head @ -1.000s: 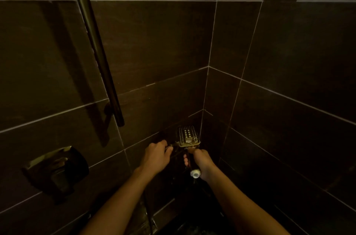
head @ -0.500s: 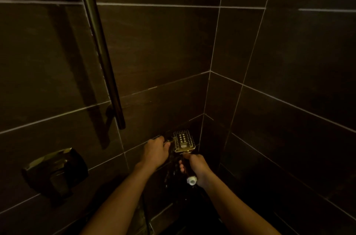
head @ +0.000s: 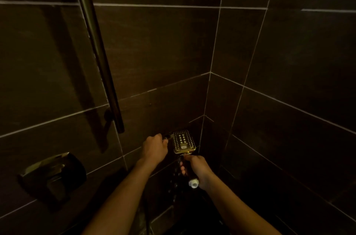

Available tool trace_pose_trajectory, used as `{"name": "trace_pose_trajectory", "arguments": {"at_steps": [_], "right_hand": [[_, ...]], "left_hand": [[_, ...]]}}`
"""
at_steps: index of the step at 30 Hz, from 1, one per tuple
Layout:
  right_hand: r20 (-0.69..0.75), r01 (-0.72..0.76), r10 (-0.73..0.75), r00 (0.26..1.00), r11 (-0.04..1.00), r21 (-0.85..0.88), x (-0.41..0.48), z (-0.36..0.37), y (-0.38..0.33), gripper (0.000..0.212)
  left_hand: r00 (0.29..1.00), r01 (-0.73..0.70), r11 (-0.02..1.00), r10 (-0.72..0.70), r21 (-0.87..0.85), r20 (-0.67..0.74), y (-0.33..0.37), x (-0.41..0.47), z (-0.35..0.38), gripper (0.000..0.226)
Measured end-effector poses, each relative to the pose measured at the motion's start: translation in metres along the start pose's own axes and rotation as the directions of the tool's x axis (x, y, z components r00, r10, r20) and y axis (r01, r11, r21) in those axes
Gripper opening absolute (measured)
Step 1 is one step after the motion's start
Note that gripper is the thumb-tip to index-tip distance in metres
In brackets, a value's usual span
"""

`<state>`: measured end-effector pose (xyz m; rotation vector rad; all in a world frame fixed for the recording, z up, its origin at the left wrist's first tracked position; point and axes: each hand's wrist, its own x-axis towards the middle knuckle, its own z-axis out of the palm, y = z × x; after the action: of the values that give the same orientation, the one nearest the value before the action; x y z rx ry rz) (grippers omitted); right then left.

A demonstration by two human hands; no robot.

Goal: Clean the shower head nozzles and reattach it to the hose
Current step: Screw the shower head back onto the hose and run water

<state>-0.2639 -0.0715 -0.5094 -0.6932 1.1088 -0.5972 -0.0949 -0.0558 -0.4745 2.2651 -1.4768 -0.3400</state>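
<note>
Head camera view, looking down into the corner of a dim shower lined with dark brown tiles (head: 158, 46) and pale grout lines.

Your right hand (head: 196, 167) is wrapped around the handle of the shower head (head: 183, 141), with the fingers curled firmly on it. It holds the head upright, low in the corner, close to where the two walls meet. The rectangular spray face is turned toward you, and its rows of pale nozzles catch the light. The white threaded end (head: 193, 184) of the handle sticks out below your right hand, bare.

Your left hand (head: 154, 149) sits just left of the shower head. Its fingers are curled around a small dark piece (head: 167, 137), whose tip pokes out beside the head's upper left edge. It is too dark to tell what that piece is, or whether it touches the head.

What look like drops of water (head: 175, 179) show under the head, between your two wrists.

On the left wall, a dark metal rail (head: 96, 48) slants down and ends at a bracket above your left hand. Lower on the same wall, well apart from both hands, is a glossy dark control plate (head: 52, 175).
</note>
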Motion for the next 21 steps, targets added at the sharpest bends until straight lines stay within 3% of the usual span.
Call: {"name": "trace_pose_trajectory", "arguments": {"at_steps": [16, 21], "right_hand": [[0.005, 0.028, -0.029, 1.0, 0.998, 0.054, 0.017, 0.005, 0.002, 0.03], [-0.005, 0.024, -0.024, 1.0, 0.999, 0.048, 0.023, 0.018, 0.004, 0.028]], "left_hand": [[0.971, -0.218, 0.957, 0.232, -0.189, 0.054, -0.013, -0.026, 0.014, 0.018], [0.989, -0.123, 0.967, 0.138, -0.223, 0.054, -0.045, -0.033, 0.015, 0.02]]}}
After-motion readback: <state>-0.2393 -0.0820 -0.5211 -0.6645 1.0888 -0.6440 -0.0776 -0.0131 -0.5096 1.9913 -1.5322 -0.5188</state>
